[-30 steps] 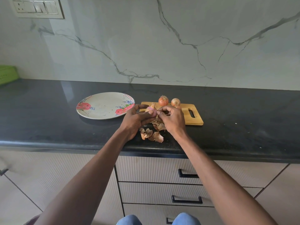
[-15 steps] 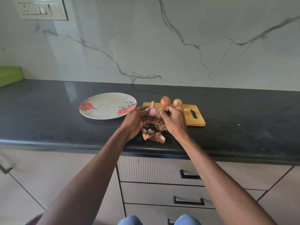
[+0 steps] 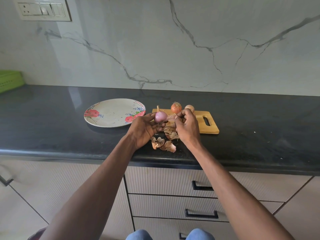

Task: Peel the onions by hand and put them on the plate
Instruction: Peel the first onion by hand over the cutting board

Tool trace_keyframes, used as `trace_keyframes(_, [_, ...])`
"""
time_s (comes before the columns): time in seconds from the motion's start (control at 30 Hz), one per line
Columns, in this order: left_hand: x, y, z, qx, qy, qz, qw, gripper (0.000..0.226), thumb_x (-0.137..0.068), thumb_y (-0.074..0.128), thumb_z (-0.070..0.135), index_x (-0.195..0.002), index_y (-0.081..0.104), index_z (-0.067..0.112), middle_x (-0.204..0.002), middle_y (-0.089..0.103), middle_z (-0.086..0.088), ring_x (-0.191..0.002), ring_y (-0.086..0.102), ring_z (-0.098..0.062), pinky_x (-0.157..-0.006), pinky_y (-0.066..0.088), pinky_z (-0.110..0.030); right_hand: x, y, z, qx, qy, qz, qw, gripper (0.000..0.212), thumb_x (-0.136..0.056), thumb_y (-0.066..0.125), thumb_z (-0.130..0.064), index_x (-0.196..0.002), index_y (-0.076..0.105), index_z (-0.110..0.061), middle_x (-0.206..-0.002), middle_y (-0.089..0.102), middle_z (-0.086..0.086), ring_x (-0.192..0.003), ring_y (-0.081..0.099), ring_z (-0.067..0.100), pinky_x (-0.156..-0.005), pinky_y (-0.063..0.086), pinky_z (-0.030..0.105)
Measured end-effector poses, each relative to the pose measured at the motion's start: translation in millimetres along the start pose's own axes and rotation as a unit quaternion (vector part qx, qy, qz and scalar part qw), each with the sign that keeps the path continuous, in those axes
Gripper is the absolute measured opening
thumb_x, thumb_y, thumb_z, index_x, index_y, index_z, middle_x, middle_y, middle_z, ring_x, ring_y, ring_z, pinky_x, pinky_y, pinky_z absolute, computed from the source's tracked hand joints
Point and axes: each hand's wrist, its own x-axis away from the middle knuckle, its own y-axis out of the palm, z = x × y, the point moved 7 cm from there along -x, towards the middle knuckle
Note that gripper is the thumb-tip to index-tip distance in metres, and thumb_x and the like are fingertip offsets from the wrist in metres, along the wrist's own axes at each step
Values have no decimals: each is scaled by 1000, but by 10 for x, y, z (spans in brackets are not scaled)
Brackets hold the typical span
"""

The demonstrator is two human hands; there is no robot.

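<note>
Over the near edge of the dark stone surface (image 3: 52,122) the person's two hands meet, just in front of a wooden cutting board (image 3: 206,125). The left hand (image 3: 143,130) is turned palm-up with its fingers curled round a small peeled onion (image 3: 160,116), pink-purple and glossy, its stalk pointing upward; the onion sits at the fingertips, raised off the surface and level with the board's left end. The right hand (image 3: 187,127) is just beside it, fingers bent and gathered, pinching what looks like a strip of papery skin (image 3: 170,116) that stretches toward the onion; how firmly it is gripped is hard to tell from here. Below and between the two wrists lies a loose heap of dry brown peelings (image 3: 164,144), some on the surface and some tucked under the right hand. Two unpeeled onions stand at the far side of the board: an orange-red one (image 3: 176,107) with wiry roots on top, and a paler tan one (image 3: 189,108) to its right, partly hidden behind the right hand's knuckles. Left of the board, close to the left hand yet not touching it, rests a round plate (image 3: 110,115) with red roses painted on its rim, nothing lying on it. A marble-veined wall rises behind, with a switch panel (image 3: 43,9) high on the left and a green basket (image 3: 10,80) at the far left edge. Pale ribbed drawers (image 3: 164,181) with black handles run beneath the surface.
</note>
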Motion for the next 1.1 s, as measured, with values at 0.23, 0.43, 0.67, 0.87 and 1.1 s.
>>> trace_keyframes(0.23, [21, 33, -36, -42, -3, 4, 999, 11, -100, 58, 11, -106, 64, 4, -97, 70, -14, -77, 68, -19, -64, 58, -24, -26, -18, 54, -3, -3, 11, 1000, 26, -90, 65, -7, -90, 50, -28, -101, 61, 16, -75, 65, 22, -60, 50, 22])
trace_keyframes(0.43, [-21, -50, 6, 14, 16, 30, 999, 12, -100, 53, 7, -107, 60, 1, -100, 68, -21, -73, 67, -24, -59, 57, -25, -11, -93, 23, -5, -17, 48, 999, 29, -85, 69, -2, -105, 49, -9, -103, 59, 16, -82, 64, 17, -66, 52, 17])
trace_keyframes(0.67, [-44, -94, -10, 24, 8, 32, 999, 17, -101, 48, 8, -113, 58, 0, -103, 67, -25, -72, 67, -27, -62, 59, -27, 8, -112, -22, 57, -34, 62, 996, 6, -85, 68, -5, -86, 63, -9, -90, 66, 7, -74, 61, 9, -67, 49, 18])
trace_keyframes(0.87, [-50, -67, -20, -14, 13, 14, 1000, 21, -99, 53, 3, -118, 62, 2, -109, 67, -20, -81, 67, -25, -72, 61, -27, 18, -54, -82, 103, -71, 46, 991, 3, -80, 74, -9, -77, 74, -7, -89, 70, 0, -81, 62, 8, -82, 53, 32])
trace_keyframes(1.1, [-17, 5, -32, -38, 13, -7, 999, 38, -94, 59, -2, -132, 58, 0, -106, 75, -15, -90, 73, -22, -76, 61, -27, 52, 13, -182, 74, -120, -7, 990, 16, -84, 78, -17, -95, 79, -5, -96, 75, 4, -90, 67, 9, -83, 42, 6])
